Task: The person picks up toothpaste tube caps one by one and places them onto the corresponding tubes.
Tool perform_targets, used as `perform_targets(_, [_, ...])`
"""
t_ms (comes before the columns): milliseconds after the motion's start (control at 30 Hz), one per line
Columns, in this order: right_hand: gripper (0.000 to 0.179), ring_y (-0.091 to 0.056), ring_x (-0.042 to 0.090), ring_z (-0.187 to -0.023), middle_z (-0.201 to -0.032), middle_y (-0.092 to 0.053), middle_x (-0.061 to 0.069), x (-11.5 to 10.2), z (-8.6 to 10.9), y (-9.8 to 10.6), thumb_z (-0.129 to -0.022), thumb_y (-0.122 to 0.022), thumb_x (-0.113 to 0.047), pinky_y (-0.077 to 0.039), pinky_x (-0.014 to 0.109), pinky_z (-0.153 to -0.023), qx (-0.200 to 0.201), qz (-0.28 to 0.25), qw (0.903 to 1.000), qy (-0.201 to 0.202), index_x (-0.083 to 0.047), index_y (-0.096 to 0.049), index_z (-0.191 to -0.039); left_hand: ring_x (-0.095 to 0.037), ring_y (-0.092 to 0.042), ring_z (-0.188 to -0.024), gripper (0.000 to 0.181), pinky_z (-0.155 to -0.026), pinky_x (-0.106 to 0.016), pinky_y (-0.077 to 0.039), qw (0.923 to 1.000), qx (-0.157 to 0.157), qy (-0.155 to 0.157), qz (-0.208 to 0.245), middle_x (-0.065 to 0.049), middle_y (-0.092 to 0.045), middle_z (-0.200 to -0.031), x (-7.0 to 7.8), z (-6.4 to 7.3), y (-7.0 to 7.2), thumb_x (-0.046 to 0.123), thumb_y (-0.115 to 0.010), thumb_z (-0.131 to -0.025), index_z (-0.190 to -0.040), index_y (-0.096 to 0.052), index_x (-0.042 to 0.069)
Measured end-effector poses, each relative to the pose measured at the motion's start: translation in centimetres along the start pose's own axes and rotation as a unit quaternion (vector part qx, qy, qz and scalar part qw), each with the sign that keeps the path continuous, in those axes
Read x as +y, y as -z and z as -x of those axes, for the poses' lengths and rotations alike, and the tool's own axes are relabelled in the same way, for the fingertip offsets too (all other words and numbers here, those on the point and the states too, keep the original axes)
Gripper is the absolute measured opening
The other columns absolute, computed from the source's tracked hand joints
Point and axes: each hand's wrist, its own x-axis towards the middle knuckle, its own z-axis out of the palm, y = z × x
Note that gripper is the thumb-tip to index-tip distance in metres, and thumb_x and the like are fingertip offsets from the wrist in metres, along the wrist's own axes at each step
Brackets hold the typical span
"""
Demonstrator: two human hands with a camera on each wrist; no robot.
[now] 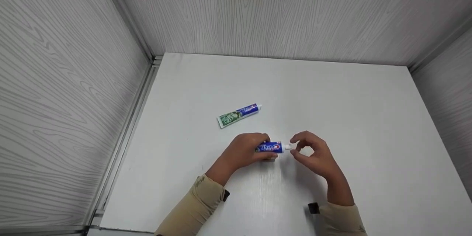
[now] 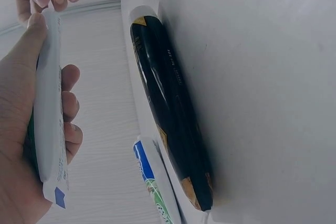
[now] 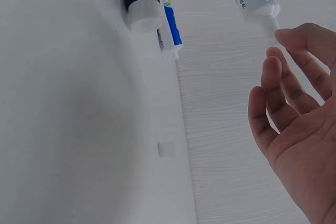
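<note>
Tan sleeves (image 1: 195,206) reach up from the bottom edge of the head view, each with a small black block (image 1: 313,208) at the wrist. Just beyond them, right of the lower middle, the left hand (image 1: 243,150) grips a blue toothpaste tube (image 1: 270,147), its white tip (image 1: 288,147) pointing right. The right hand (image 1: 318,156) faces it, thumb and forefinger bent to either side of that tip — whether they actually pinch it, I cannot tell. Near the middle of the frame a second tube (image 1: 239,115), green and blue, lies slanted on the white table (image 1: 350,99).

From the left wrist, the left hand fills the left edge, thumb and fingers wrapped along the held tube, whose pale back shows. Fingers of the right hand show at the upper left, by the tube's top end. Across the centre lies a black tube (image 2: 168,108) with gold patches and a white cap (image 2: 143,12); the second tube lies beside it, at the bottom.

From the right wrist, the held tube slants in at the upper right — its tip close against the right thumb, the other fingers loosely bent. Black tube and second tube lie side by side at the top, left of the hand. Below centre, a small white piece (image 3: 167,149) lies on the table, too faint to identify.
</note>
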Motion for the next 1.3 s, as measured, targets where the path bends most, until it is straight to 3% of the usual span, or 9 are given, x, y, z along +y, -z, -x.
perform_targets(233, [0.025,-0.066,0.015,-0.085,-0.104,-0.073,0.004,0.1,-0.05,-0.1,-0.089,-0.082,0.003,-0.056,0.027,-0.081,-0.008,-0.002,1.0,0.001,-0.012,-0.075,-0.107,-0.007,-0.058,-0.077,0.046,-0.072,-0.02,-0.049,0.9999,0.0,-0.011,0.0,0.006,-0.069,-0.091,0.2,-0.09,-0.07,0.056,-0.073,-0.097,-0.115,-0.07,0.014])
perform_targets(767, [0.006,-0.067,0.012,-0.092,-0.099,-0.075,-0.005,-0.2,0.0,-0.25,-0.1,-0.075,-0.011,-0.054,0.023,-0.088,0.003,0.018,0.9955,-0.093,-0.011,-0.076,-0.106,-0.006,-0.059,-0.079,0.046,-0.074,-0.018,-0.05,0.9998,0.006,-0.017,0.0,0.006,-0.07,-0.093,0.38,-0.08,-0.35,0.056,-0.072,-0.097,-0.116,-0.069,0.015])
perform_targets(1100, [0.01,-0.071,0.022,-0.084,-0.096,-0.074,-0.003,0.12,0.0,-0.23,-0.103,-0.072,-0.015,-0.058,0.031,-0.082,0.0,0.005,0.9948,-0.102,-0.02,-0.075,-0.11,-0.006,-0.059,-0.079,0.046,-0.074,-0.017,-0.05,0.9998,0.008,-0.017,0.007,0.006,-0.069,-0.093,0.42,-0.07,-0.34,0.055,-0.073,-0.097,-0.117,-0.069,0.014])
perform_targets(1300, [0.01,-0.068,0.016,-0.091,-0.103,-0.076,0.003,0.16,0.11,-0.2,-0.101,-0.074,-0.013,-0.055,0.025,-0.085,0.0,0.003,0.9967,-0.081,-0.018,-0.076,-0.11,-0.006,-0.058,-0.078,0.046,-0.072,-0.018,-0.049,0.9997,0.014,-0.02,0.0,0.007,-0.069,-0.091,0.35,-0.14,-0.38,0.056,-0.073,-0.097,-0.115,-0.069,0.015])
